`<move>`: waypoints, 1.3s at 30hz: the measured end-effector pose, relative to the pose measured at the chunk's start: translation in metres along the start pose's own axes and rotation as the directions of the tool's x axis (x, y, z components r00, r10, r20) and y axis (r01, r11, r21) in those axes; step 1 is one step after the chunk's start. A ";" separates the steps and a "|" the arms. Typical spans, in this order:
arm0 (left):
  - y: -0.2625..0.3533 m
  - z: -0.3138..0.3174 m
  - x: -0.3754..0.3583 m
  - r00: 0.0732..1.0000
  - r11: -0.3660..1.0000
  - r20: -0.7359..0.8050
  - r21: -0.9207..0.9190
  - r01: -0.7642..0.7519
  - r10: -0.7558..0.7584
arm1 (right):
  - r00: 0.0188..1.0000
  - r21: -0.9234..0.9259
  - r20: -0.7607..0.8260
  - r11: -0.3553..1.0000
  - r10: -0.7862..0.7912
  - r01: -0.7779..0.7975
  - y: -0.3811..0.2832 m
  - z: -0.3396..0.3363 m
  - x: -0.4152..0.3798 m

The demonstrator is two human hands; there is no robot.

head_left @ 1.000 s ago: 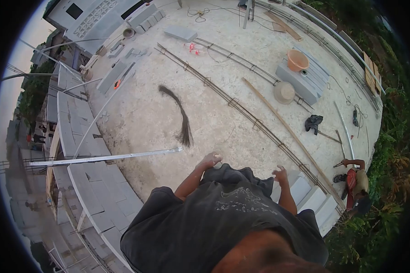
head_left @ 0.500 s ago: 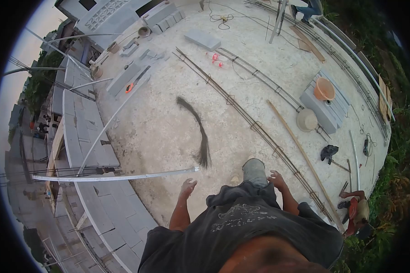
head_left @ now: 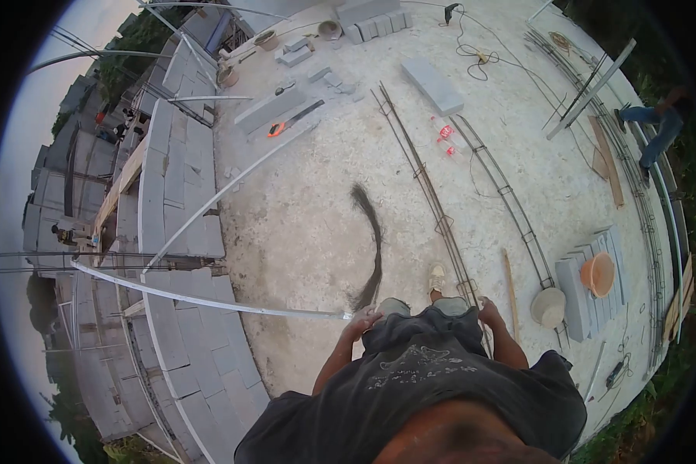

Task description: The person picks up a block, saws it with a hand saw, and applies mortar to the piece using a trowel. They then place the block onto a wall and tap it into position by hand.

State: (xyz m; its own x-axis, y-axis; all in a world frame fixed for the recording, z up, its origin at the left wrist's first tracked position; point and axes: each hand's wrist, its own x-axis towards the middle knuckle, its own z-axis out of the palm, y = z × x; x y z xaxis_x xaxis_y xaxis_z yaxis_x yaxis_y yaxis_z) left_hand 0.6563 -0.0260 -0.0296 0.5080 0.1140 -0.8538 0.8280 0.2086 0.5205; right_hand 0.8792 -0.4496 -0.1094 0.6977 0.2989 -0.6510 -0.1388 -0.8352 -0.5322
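My left hand hangs by my thigh with its fingers loosely bent and nothing in it. The near end of a long pale metal bar overlaps the back of this hand in the view. On my other side, my right hand is held low beside the shorts, empty, its fingers slightly apart. Close by it run long tied steel rebars on the concrete floor. Ahead of my left hand lies a curved bundle of dark thin wire. One foot in a light shoe is stepping forward.
A low block wall edges the left side, braced by slanted bars. An orange-handled saw lies near a grey block. At right stand stacked blocks, an orange bucket and a pale bucket. A person is at the far right.
I have stepped forward and the view has swung left, so floor items sit farther right. My left hand has come nearer my thigh and the bar's end. The crouching person at lower right has left view.
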 end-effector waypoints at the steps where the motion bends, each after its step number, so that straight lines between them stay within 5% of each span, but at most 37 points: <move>1: 0.029 0.004 0.005 1.000 0.997 -0.007 0.076 -0.030 0.031 | 0.998 -0.017 -0.014 0.998 -0.053 0.053 -0.020 -0.028 0.041; 3: 0.108 0.010 0.006 0.994 0.968 -0.009 0.228 -0.101 0.106 | 1.000 0.047 -0.008 0.999 -0.022 0.022 -0.073 -0.085 0.121; 4: 0.120 0.002 0.021 0.994 0.987 -0.041 0.124 -0.099 0.105 | 0.998 0.125 0.024 0.990 0.064 -0.066 -0.112 -0.113 0.154; 6: 0.133 -0.025 0.050 0.990 0.991 -0.103 -0.092 -0.101 0.092 | 0.990 -0.077 -0.089 0.991 -0.112 0.105 -0.182 -0.155 0.212; 7: 0.154 -0.034 0.041 0.988 0.939 -0.146 -0.345 -0.012 -0.041 | 0.980 -0.114 -0.108 0.981 -0.169 0.156 -0.217 -0.168 0.242; 10: 0.152 -0.076 0.071 0.937 0.849 -0.314 -0.527 -0.038 -0.152 | 0.917 -0.242 -0.131 0.909 -0.377 0.339 -0.294 -0.184 0.318; 12: 0.137 -0.102 0.106 0.872 0.869 -0.379 -0.485 0.099 -0.310 | 0.816 -0.350 -0.120 0.793 -0.566 0.499 -0.325 -0.177 0.384; 13: 0.131 -0.122 0.129 0.863 0.903 -0.384 -0.397 0.166 -0.327 | 0.861 -0.295 -0.061 0.833 -0.506 0.468 -0.351 -0.180 0.401; 14: 0.114 -0.149 0.158 0.915 0.980 -0.356 -0.132 0.150 -0.188 | 0.889 -0.235 -0.028 0.868 -0.457 0.438 -0.371 -0.181 0.407; 16: 0.113 -0.209 0.217 0.951 0.909 -0.242 0.409 -0.080 0.193 | 0.943 -0.116 0.002 0.936 -0.334 0.332 -0.407 -0.181 0.441; 19: 0.234 -0.242 0.231 0.921 0.959 -0.271 -0.140 0.248 -0.278 | 0.987 -0.045 0.005 0.986 -0.162 0.162 -0.427 -0.178 0.477; 20: 0.341 -0.258 0.206 0.885 0.939 -0.320 -0.163 0.302 -0.340 | 0.992 -0.039 0.000 0.991 -0.127 0.127 -0.424 -0.176 0.481; 23: 0.502 -0.336 0.252 0.869 0.998 -0.491 -0.062 0.031 -0.058 | 0.994 0.045 0.101 0.998 0.044 -0.049 -0.454 -0.171 0.501; 26: 0.623 -0.408 0.322 0.800 0.961 -0.544 0.047 -0.272 0.253 | 0.978 -0.096 0.208 0.995 0.008 0.012 -0.500 -0.170 0.529; 27: 0.654 -0.429 0.344 0.750 0.935 -0.574 0.083 -0.345 0.328 | 0.946 0.022 0.325 1.000 -0.020 0.013 -0.486 -0.163 0.565; 28: 0.693 -0.445 0.355 0.723 0.909 -0.566 0.130 -0.396 0.396 | 0.893 -0.074 0.349 0.941 -0.284 0.329 -0.472 -0.154 0.606; 32: 0.771 -0.479 0.406 0.710 0.902 -0.567 0.163 -0.400 0.418 | 0.868 -0.119 0.426 0.935 -0.256 0.334 -0.528 -0.164 0.723; 37: 0.753 -0.522 0.458 0.844 0.981 -0.524 0.193 -0.014 0.116 | 0.830 -0.070 0.404 0.892 -0.385 0.447 -0.714 -0.227 0.886; 38: 0.756 -0.528 0.456 0.838 0.987 -0.542 0.160 0.024 0.067 | 0.795 -0.256 0.331 0.763 -0.508 0.594 -0.770 -0.253 0.903; 39: 0.761 -0.534 0.455 0.825 0.999 -0.565 0.027 0.019 0.000 | 0.910 -0.238 0.276 0.896 -0.309 0.376 -0.847 -0.283 0.898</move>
State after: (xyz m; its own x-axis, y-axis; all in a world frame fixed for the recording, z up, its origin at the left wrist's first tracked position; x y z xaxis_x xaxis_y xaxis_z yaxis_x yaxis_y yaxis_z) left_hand 1.3902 0.7036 -0.0281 0.2852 0.6425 -0.7113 0.8434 0.1843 0.5047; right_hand 1.8217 0.3959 -0.0897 0.4840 0.6573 -0.5776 0.3050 -0.7454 -0.5927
